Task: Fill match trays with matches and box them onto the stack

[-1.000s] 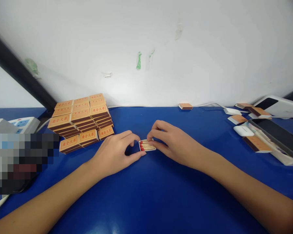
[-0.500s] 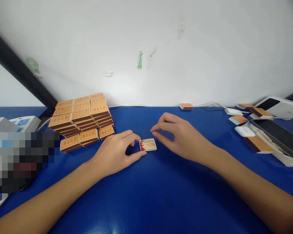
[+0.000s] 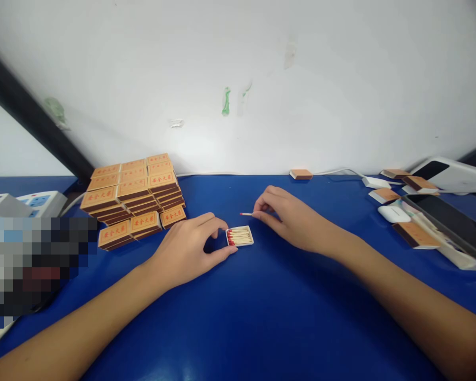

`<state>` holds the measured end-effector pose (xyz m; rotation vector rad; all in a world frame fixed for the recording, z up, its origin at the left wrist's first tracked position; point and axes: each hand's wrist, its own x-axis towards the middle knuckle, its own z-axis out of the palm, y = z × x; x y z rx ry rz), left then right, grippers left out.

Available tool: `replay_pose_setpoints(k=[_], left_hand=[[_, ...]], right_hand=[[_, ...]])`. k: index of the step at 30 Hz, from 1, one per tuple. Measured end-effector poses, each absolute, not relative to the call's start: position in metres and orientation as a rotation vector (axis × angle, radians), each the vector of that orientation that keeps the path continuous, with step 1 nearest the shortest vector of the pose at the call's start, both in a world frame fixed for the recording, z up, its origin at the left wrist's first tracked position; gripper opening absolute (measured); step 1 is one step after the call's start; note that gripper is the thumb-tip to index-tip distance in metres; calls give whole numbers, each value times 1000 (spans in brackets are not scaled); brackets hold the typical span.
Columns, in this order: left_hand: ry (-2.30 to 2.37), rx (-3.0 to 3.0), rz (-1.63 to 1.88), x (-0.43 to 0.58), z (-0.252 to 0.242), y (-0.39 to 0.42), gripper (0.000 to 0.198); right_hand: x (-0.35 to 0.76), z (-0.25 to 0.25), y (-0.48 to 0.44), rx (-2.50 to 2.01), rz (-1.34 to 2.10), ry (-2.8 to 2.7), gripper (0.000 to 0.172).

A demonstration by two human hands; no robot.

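A small white matchbox tray lies on the blue table, full of matches with their red heads to the left. My left hand grips the tray's left end between thumb and forefinger. Just up and to the right of the tray, my right hand pinches a single match by its plain end. The match's red head points left, clear of the tray.
Orange matchboxes are stacked at the left by the wall. One matchbox lies at the back. On the right are more matchboxes, a white earphone case, a phone and cables. A power strip stands far left.
A match now shows between my right thumb and fingers, where none was visible before. The right hand has shifted slightly right; the left hand keeps its hold on the tray.
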<state>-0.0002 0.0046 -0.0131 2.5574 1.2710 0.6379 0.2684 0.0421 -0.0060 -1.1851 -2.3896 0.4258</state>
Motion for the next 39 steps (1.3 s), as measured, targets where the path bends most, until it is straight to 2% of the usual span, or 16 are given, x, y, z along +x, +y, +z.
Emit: replay_pose_setpoints(k=[6,11,13,17,19,22,24,30,39], left_hand=[[1275,2545,623,0,-14,5,26],[1270,2545,623,-1,-15,5,24],[1264,2542,626,-1,-15,5,24],[1266,2541,628,-2,-15,5,24],[1271,2543,630,-2,-15,5,25],[1271,2544,635,-3,-16,4,26],[1273,2544,634,-3,-16,4,26],[1258,2574,699,-3,-16,6,26],[1318,2565,758,-4,-16,10,25]], right_hand=[[249,9,10,-1110,533,-2519,12],[255,12,24,-1158,607,-2443,13],[274,9,46,-1174,487,-2328,18],[332,-9,98,-1480,-79,-1972,26],[357,-19,117,-1654,-169,-1841,36],[370,-29,130,-1924,-130,-1666,55],[366,-32,131,-2045,-111,-1621,61],[349,-18,120,-2031,-80,-1691,51],[311,15,64,-1755,236,-2251,63]])
